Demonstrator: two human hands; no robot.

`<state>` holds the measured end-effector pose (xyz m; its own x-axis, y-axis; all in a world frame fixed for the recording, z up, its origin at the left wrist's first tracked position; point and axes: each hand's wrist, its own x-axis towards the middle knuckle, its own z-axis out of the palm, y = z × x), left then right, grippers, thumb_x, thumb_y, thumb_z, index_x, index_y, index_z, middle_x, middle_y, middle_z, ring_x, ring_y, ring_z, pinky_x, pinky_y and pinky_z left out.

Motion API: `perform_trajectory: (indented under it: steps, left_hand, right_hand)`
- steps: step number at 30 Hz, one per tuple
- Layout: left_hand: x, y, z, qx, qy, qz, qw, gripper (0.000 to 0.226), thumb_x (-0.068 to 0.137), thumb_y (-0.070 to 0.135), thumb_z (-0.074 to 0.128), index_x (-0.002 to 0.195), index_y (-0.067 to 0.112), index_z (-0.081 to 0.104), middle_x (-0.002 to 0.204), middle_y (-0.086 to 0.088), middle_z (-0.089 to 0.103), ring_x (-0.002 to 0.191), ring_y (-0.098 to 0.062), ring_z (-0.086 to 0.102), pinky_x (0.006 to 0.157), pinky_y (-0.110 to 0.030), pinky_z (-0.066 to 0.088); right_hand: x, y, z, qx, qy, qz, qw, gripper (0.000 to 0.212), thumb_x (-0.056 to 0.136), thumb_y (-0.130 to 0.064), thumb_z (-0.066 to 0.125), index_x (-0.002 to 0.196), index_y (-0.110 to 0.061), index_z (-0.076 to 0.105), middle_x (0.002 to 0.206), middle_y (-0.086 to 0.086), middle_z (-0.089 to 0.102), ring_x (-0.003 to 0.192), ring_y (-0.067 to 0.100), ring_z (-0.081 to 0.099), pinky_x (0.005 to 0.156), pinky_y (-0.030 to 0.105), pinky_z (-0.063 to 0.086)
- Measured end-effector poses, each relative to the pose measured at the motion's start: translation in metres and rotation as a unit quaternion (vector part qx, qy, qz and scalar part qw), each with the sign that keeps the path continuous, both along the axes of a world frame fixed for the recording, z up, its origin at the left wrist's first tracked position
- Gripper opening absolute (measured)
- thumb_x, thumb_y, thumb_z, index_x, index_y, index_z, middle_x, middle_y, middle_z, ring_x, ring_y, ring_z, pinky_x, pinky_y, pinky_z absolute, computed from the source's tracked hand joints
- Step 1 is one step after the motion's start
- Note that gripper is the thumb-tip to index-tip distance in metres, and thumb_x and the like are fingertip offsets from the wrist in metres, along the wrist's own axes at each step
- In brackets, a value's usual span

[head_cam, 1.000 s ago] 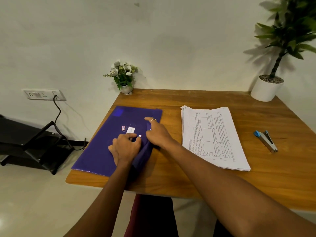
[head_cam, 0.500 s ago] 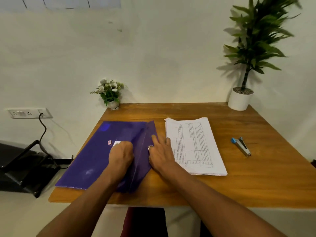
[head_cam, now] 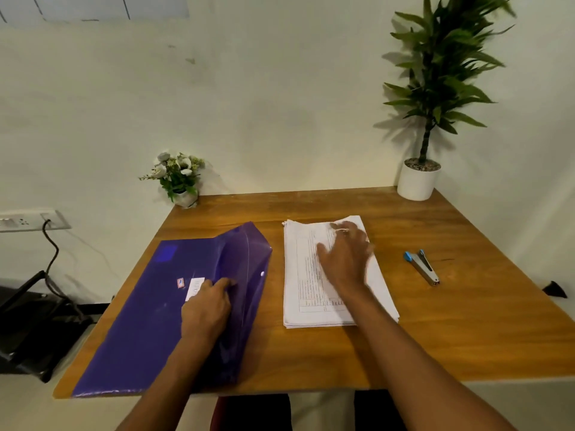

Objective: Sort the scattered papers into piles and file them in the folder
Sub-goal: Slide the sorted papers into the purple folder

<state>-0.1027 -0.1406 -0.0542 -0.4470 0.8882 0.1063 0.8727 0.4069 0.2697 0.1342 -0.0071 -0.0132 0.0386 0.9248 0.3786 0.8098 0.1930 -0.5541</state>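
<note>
Socket plate (head_cam: 34, 219) on the pale wall at far left, with a black cable (head_cam: 51, 253) hanging down to a dark metal stand (head_cam: 28, 331) on the floor. On the counter (head_cam: 466, 321), a smooth wooden top with a warm orange grain, the folder (head_cam: 149, 321) lies flat across the left half. It is a glossy purple plastic envelope, long and rectangular, with a small white label near its middle and a darker blue square towards its far corner. Its flap (head_cam: 249, 259) stands lifted along the right edge, thin and see-through, with a rounded corner and a pale snap stud.

The left hand (head_cam: 207, 309) rests on the folder body just under the flap, fingers bent and fingertips at the crease. Whether it pinches the plastic cannot be told. Behind, against the wall, a small pot of white flowers (head_cam: 179, 178) sits at the counter's far left corner.

Just right of the folder, apart from it, lies the stack of papers (head_cam: 300, 275): white printed sheets with ruled tables, edges roughly squared. The right hand (head_cam: 345, 259) lies on its far half with fingers spread, blurred, a ring on one finger.

Further right sits a stapler (head_cam: 421, 267), grey metal with blue tips. A leafy plant in a round white pot (head_cam: 417, 183) stands in the far right corner.
</note>
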Motion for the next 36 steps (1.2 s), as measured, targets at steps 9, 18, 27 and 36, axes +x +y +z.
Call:
perform_trajectory:
  steps: [9,18,27,36]
  left_hand:
    - [0.004,0.001,0.0,0.014,-0.035,-0.004,0.999,0.043,0.1,0.063,0.039,0.124,0.035,0.06,0.118,0.004,0.062,0.102,-0.02,0.063,0.078,-0.041,0.048]
    - [0.008,0.0,0.005,-0.009,-0.032,0.021,0.999,0.092,0.065,0.098,0.044,0.13,0.035,0.057,0.124,0.003,0.063,0.105,-0.023,0.066,0.081,-0.044,0.057]
    - [0.016,0.001,0.012,-0.012,-0.039,0.028,0.999,0.096,0.062,0.095,0.054,0.133,0.031,0.053,0.128,0.003,0.064,0.11,-0.023,0.065,0.078,-0.038,0.053]
    - [0.022,-0.003,0.018,-0.005,-0.035,0.034,0.999,0.1,0.059,0.099,0.051,0.132,0.032,0.054,0.126,0.002,0.065,0.108,-0.023,0.066,0.083,-0.043,0.054]
  right_hand:
    - [0.049,0.029,-0.026,-0.13,-0.054,-0.072,0.987,0.076,0.082,-0.042,0.082,0.146,-0.02,0.046,0.148,0.008,0.048,0.138,0.028,0.039,0.107,0.046,0.029]
    - [0.058,0.039,-0.026,-0.066,-0.004,-0.072,0.995,0.035,0.09,-0.015,0.075,0.124,-0.02,0.068,0.116,0.004,0.073,0.114,0.024,0.059,0.095,0.04,0.034]
    - [0.094,0.021,0.0,-0.242,0.091,0.108,0.96,0.024,0.105,-0.029,0.054,0.123,-0.014,0.058,0.11,0.001,0.066,0.087,0.008,0.062,0.06,0.025,0.046]
    - [0.094,-0.008,0.009,-0.3,0.119,0.179,0.929,0.027,0.104,-0.034,0.056,0.129,-0.022,0.059,0.116,-0.013,0.066,0.105,0.009,0.064,0.073,0.025,0.05]
